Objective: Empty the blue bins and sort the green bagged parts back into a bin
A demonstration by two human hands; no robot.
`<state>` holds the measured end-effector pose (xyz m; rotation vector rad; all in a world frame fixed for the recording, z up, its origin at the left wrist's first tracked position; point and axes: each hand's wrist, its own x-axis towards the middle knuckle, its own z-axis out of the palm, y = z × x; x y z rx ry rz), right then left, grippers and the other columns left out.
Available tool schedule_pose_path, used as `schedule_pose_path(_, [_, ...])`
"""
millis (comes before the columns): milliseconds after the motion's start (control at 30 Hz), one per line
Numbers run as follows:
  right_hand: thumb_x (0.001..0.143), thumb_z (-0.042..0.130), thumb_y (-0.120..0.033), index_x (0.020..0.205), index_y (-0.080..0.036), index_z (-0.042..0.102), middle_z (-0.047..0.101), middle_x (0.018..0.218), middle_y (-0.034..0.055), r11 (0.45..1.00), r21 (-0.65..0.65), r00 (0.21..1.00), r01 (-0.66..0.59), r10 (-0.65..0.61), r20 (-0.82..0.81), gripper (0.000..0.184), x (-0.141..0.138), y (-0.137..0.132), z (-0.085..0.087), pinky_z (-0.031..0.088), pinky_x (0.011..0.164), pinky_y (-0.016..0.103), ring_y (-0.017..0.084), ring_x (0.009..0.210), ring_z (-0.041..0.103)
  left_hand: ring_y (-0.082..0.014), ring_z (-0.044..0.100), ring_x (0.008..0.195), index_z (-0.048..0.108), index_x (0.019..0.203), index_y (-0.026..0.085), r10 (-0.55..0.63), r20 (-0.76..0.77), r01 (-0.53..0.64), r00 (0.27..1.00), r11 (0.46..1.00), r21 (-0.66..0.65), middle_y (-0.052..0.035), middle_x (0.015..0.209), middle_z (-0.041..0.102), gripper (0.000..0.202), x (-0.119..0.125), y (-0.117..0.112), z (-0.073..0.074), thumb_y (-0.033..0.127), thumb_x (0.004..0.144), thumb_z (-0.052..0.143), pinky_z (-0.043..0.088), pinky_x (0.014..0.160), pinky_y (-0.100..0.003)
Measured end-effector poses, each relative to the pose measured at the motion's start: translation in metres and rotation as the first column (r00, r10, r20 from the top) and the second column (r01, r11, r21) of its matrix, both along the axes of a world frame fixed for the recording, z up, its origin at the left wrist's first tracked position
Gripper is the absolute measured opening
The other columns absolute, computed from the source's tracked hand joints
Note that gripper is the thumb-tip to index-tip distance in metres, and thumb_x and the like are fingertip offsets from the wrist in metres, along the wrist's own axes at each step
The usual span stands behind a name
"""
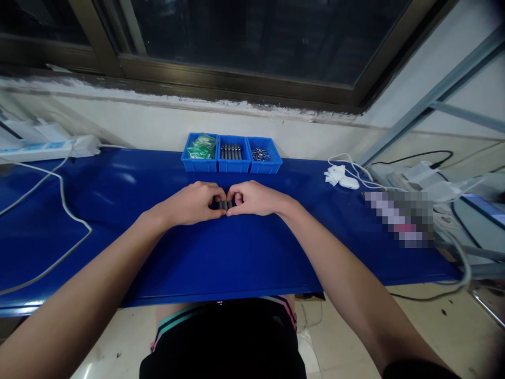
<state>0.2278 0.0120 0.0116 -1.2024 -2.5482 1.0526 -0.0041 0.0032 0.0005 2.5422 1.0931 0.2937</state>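
My left hand (199,202) and my right hand (256,198) meet over the middle of the blue tabletop. Between their fingertips is a short row of small dark grey cylindrical pieces (224,205), standing close together. Thumb and fingers of each hand close on an end of this row. My fingers hide part of the pieces, so their exact kind cannot be made out. Just beyond the hands stand three joined blue bins (233,167). The left bin holds green-and-clear plastic packets (202,146), the middle one grey rods with shiny tops (231,151), the right one small metal parts (260,154).
A white power strip (51,149) with plugs sits at the back left, its white cable (74,210) looping over the table. At right lie a white earphone case (349,182), crumpled tissue (334,174) and a blurred-out item (400,218). A metal frame (426,102) rises beyond.
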Motion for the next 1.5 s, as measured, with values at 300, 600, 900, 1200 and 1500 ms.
schedule_pose_path(300, [0.083, 0.08, -0.048, 0.099, -0.021, 0.068, 0.066, 0.078, -0.0024, 1.0, 0.002, 0.999, -0.015, 0.015, -0.029, 0.034, 0.0013, 0.0013, -0.0031, 0.036, 0.06, 0.031, 0.013, 0.064, 0.056, -0.019, 0.063, 0.078, 0.07, 0.101, 0.02, 0.04, -0.002, -0.04, 0.999, 0.999, 0.005, -0.0032, 0.092, 0.071, 0.024, -0.0007, 0.0001, -0.0008, 0.038, 0.085, 0.072, 0.043, 0.067, -0.031])
schedule_pose_path(600, [0.076, 0.086, -0.049, 0.112, -0.019, 0.069, 0.069, 0.083, -0.0004, 0.994, -0.103, 0.999, 0.027, -0.03, -0.025, 0.05, 0.0063, 0.005, -0.0009, 0.037, 0.059, 0.03, 0.013, 0.066, 0.056, -0.0204, 0.066, 0.085, 0.072, 0.1, 0.021, 0.028, -0.012, -0.028, 1.0, 1.0, -0.006, -0.0037, 0.1, 0.072, 0.023, -0.0002, -0.0015, 0.0012, 0.038, 0.084, 0.069, 0.046, 0.073, -0.032])
schedule_pose_path(900, [0.077, 0.083, -0.044, 0.114, -0.018, 0.07, 0.07, 0.084, 0.0013, 0.991, -0.133, 0.999, 0.025, -0.029, -0.027, 0.048, 0.0092, 0.0065, -0.0014, 0.04, 0.058, 0.03, 0.014, 0.065, 0.058, -0.0227, 0.067, 0.09, 0.072, 0.106, 0.024, 0.046, -0.064, -0.046, 0.997, 0.999, 0.007, -0.0048, 0.107, 0.071, 0.029, -0.0021, -0.0018, 0.0027, 0.042, 0.084, 0.069, 0.047, 0.075, -0.034])
schedule_pose_path(1200, [0.08, 0.076, -0.037, 0.108, -0.019, 0.069, 0.07, 0.081, 0.0003, 0.993, -0.113, 0.999, 0.015, -0.019, -0.039, 0.034, 0.009, 0.0054, -0.0023, 0.04, 0.058, 0.03, 0.013, 0.064, 0.058, -0.0222, 0.065, 0.088, 0.07, 0.102, 0.021, 0.042, -0.056, -0.043, 0.998, 0.999, -0.01, -0.0067, 0.104, 0.071, 0.027, -0.0016, -0.0027, 0.003, 0.042, 0.086, 0.067, 0.046, 0.073, -0.034])
schedule_pose_path(1500, [0.075, 0.077, -0.03, 0.101, -0.022, 0.06, 0.069, 0.082, -0.0006, 0.997, -0.073, 0.998, 0.003, -0.008, -0.064, 0.032, 0.0087, 0.0035, -0.003, 0.039, 0.059, 0.031, 0.014, 0.065, 0.06, -0.0228, 0.066, 0.089, 0.069, 0.102, 0.021, 0.059, -0.064, -0.06, 0.996, 0.998, -0.01, -0.0067, 0.104, 0.071, 0.029, -0.0002, -0.0043, 0.0043, 0.046, 0.086, 0.069, 0.046, 0.073, -0.034])
